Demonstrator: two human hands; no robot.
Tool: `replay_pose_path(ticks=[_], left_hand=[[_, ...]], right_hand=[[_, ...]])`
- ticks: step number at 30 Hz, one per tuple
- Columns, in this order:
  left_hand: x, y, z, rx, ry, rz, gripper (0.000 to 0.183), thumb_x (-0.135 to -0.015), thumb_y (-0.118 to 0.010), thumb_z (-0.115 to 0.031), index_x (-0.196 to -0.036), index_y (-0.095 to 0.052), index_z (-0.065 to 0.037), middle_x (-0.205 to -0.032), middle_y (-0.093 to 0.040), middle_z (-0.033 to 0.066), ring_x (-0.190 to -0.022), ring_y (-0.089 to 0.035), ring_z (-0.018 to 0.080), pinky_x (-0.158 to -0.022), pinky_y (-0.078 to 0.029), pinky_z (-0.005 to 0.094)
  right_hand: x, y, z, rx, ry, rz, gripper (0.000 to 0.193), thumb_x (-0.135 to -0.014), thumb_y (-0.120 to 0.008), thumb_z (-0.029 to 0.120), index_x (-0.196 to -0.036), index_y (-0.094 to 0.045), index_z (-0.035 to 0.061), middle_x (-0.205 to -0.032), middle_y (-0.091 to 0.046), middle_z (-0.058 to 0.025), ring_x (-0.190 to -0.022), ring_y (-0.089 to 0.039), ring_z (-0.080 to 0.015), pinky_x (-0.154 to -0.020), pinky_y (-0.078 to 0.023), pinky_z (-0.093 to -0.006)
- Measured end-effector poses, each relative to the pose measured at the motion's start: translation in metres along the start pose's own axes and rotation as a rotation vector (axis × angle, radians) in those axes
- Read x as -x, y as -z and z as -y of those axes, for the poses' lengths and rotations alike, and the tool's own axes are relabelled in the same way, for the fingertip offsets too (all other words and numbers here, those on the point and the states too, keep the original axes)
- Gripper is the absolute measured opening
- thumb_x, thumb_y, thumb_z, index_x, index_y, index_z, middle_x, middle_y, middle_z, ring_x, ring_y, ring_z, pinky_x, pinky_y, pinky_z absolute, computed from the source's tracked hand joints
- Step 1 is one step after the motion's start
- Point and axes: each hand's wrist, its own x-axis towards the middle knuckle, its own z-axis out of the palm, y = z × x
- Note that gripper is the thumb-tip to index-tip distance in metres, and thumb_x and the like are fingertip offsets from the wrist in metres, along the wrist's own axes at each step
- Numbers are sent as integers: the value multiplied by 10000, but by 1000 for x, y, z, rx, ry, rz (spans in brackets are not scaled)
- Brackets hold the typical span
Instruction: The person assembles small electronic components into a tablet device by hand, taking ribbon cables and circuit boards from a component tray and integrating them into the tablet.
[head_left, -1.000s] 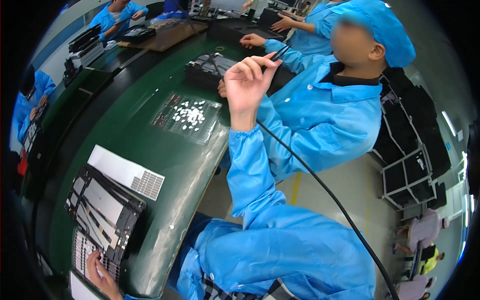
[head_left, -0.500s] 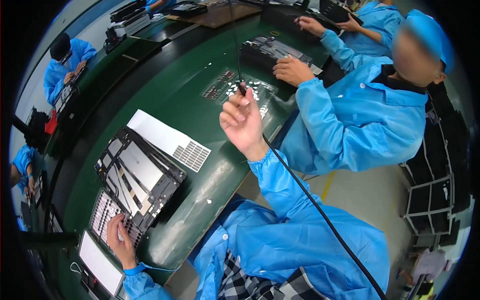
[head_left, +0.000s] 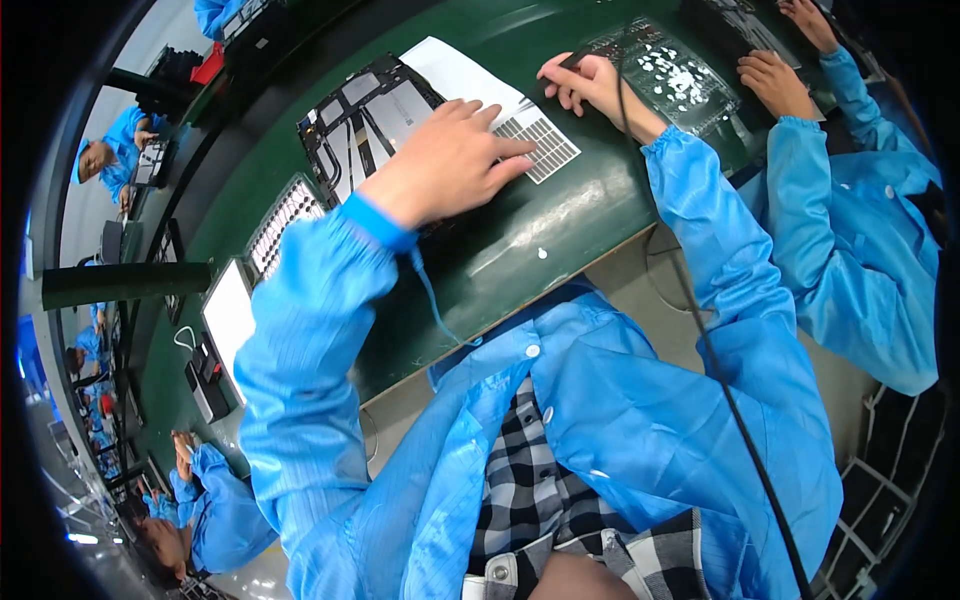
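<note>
My left hand (head_left: 445, 155), with a blue wrist strap (head_left: 377, 222), reaches over an opened electronic device (head_left: 390, 110) with grey panels and dark cables. Its fingers stretch apart, tips at the near edge of a white sheet (head_left: 455, 72) with a grid of small grey labels (head_left: 545, 150); whether they touch it I cannot tell. Right of that sheet, my right hand (head_left: 598, 88) hovers with curled fingers, a small dark thing (head_left: 570, 62) at the fingertips, too unclear to name. A black cable (head_left: 715, 370) crosses in front of my right wrist.
A clear sheet with white bits (head_left: 680, 80) lies beyond my right hand. Left are a tray of small round parts (head_left: 285, 228) and a white panel (head_left: 230, 315). A co-worker's hand (head_left: 777, 85) works at the right. The green table's (head_left: 480, 290) front edge runs before me.
My view has shifted. My left hand has moved from the parts tray across the device to the label sheet. My right hand has lowered from the hanging cable to beside the sheet.
</note>
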Motion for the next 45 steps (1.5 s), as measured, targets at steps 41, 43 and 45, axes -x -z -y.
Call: replay_pose_path(ticks=[41, 43, 45], left_hand=[[66, 31, -45, 147, 260, -185, 202, -870, -632, -116, -1048, -691, -39, -1103, -666, 116, -1000, -621, 326, -888, -505, 401], [71, 31, -47, 135, 252, -216, 206, -867, -633, -111, -1051, -689, -37, -1104, -665, 116, -997, -620, 327, -871, -505, 399], [69, 28, -49, 141, 212, -265, 208, -866, -632, -106, -1054, -686, -35, -1104, -662, 123, -998, -617, 334, -857, -503, 401]], right_hand=[[-161, -149, 75, -18, 236, 251, 346, -914, -674, 345, -957, -686, 2, -806, -702, -57, -593, -617, -82, -476, -458, -204], [-160, -155, 71, 12, 229, 275, 320, -914, -674, 324, -947, -689, 5, -803, -702, -60, -556, -611, -87, -459, -454, -206], [-154, -152, 75, -26, 213, 277, 293, -916, -672, 297, -946, -689, 7, -804, -703, -67, -560, -615, -88, -457, -456, -210]])
